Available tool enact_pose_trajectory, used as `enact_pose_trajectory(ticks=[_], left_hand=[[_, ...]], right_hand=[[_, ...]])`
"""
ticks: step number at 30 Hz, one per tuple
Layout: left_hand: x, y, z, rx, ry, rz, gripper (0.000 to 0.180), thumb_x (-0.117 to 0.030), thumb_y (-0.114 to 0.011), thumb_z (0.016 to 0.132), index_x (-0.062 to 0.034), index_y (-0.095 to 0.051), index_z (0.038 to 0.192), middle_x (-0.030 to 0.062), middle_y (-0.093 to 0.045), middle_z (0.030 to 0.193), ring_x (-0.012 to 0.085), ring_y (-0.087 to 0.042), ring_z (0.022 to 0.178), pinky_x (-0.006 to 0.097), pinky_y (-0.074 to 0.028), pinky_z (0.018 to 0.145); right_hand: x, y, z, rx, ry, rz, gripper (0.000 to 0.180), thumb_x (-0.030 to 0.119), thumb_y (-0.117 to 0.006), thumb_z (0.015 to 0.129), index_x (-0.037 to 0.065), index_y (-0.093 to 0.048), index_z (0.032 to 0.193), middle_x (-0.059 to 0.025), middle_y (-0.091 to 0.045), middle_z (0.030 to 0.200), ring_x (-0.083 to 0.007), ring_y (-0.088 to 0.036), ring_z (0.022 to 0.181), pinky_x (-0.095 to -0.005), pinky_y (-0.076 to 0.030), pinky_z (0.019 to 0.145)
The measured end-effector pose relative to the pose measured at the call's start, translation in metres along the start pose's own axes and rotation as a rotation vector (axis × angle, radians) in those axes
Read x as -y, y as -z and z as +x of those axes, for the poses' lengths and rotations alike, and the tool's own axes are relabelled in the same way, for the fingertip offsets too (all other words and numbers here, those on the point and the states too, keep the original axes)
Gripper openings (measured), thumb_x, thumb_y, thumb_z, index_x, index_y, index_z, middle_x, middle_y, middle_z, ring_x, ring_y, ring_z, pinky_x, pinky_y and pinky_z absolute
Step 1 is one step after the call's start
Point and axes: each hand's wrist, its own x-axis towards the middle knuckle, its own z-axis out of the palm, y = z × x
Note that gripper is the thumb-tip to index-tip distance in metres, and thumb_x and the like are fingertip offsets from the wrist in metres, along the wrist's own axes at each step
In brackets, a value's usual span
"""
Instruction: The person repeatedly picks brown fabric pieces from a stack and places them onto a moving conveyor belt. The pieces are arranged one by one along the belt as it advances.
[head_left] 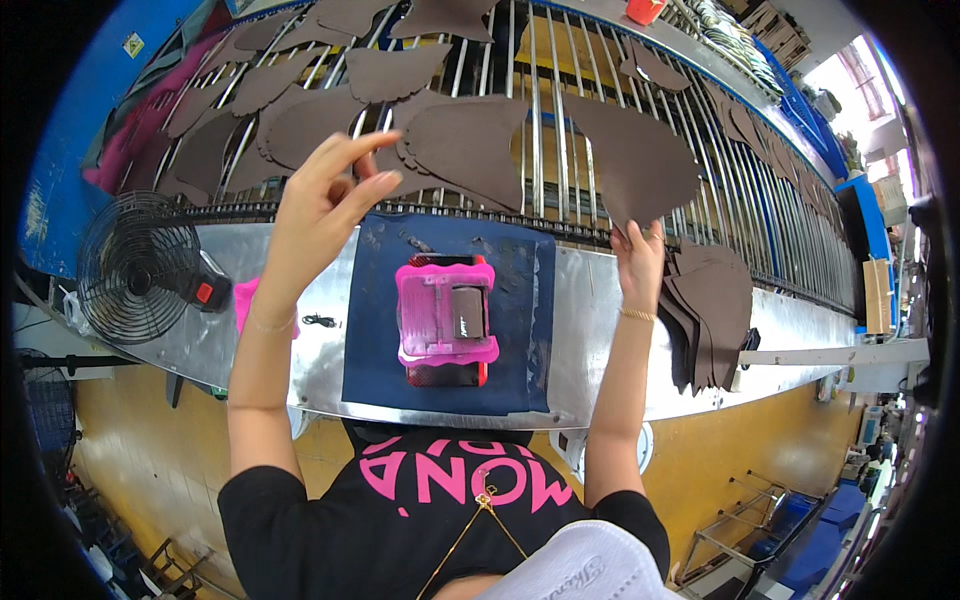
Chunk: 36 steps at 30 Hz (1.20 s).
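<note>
My right hand [640,262] pinches the lower edge of a dark brown cut shoe-upper-like piece [640,155], which extends over the metal rods in front of me. Above the near edge of the rods, my left hand [315,210] is raised with nothing visible in it. Its thumb and index finger are apart; the other fingers curl. Between my arms, a pink scalloped-edged holder [425,310] with a small dark block [468,312] rests over a red-and-black object [450,376] on a dark blue mat [375,350].
A rack of parallel metal rods [537,150] spans the far side, carrying several brown pieces [465,145]. Right of my right hand lies a stack of brown pieces [710,305] on the metal table [590,330]. A black fan [140,265] stands at left, near a cable [320,320].
</note>
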Motion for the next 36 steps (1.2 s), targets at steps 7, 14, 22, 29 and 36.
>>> enact_pose_trajectory(ticks=[7, 14, 22, 29, 36], left_hand=[[0.037, 0.041, -0.039, -0.05, 0.226, -0.082, 0.036, -0.008, -0.065, 0.087, -0.0067, -0.058, 0.123, -0.0046, -0.046, 0.083, -0.0014, -0.036, 0.056, 0.015, -0.028, 0.047], [0.049, 0.041, -0.047, -0.07, 0.321, -0.185, 0.037, -0.01, -0.062, 0.09, -0.0064, -0.055, 0.126, -0.0042, -0.047, 0.084, -0.0017, -0.035, 0.052, 0.015, -0.026, 0.043], [0.066, 0.016, -0.035, 0.035, 0.279, -0.328, 0.036, -0.015, -0.055, 0.095, -0.007, -0.05, 0.13, -0.002, -0.049, 0.07, 0.001, -0.038, 0.049, 0.016, -0.029, 0.042], [0.06, 0.0, -0.035, 0.069, 0.288, -0.264, 0.037, -0.016, -0.057, 0.094, -0.0069, -0.05, 0.13, -0.0025, -0.049, 0.064, 0.0014, -0.039, 0.05, 0.017, -0.03, 0.043], [0.075, 0.018, -0.056, 0.028, 0.32, -0.21, 0.036, -0.013, -0.055, 0.094, -0.0058, -0.051, 0.129, -0.0018, -0.049, 0.068, 0.0016, -0.039, 0.049, 0.016, -0.029, 0.042]], right_hand=[[-0.079, -0.025, 0.082, -0.118, -0.057, 0.041, 0.034, 0.008, -0.055, 0.093, 0.007, -0.034, 0.119, -0.0162, -0.063, 0.09, -0.0228, -0.066, 0.063, -0.0299, -0.058, 0.052], [-0.003, 0.02, 0.007, -0.168, 0.185, -0.304, 0.034, 0.028, -0.064, 0.09, 0.005, -0.046, 0.105, -0.0114, -0.064, 0.071, -0.0117, -0.057, 0.049, -0.0212, -0.043, 0.041], [0.082, 0.262, -0.072, -0.982, 0.21, -1.918, 0.06, 0.047, -0.067, 0.081, -0.005, -0.061, 0.109, -0.0221, -0.066, 0.097, -0.038, -0.063, 0.093, -0.0432, -0.049, 0.083], [0.082, 0.301, -0.064, -0.854, -0.129, -1.884, 0.071, 0.063, -0.066, 0.072, 0.001, -0.065, 0.105, -0.0253, -0.065, 0.099, -0.0393, -0.063, 0.092, -0.0429, -0.051, 0.081], [0.103, 0.257, -0.056, -1.026, -0.397, -1.758, 0.082, 0.071, -0.07, 0.058, 0.012, -0.064, 0.115, -0.0152, -0.064, 0.114, -0.0351, -0.059, 0.108, -0.0457, -0.046, 0.093]])
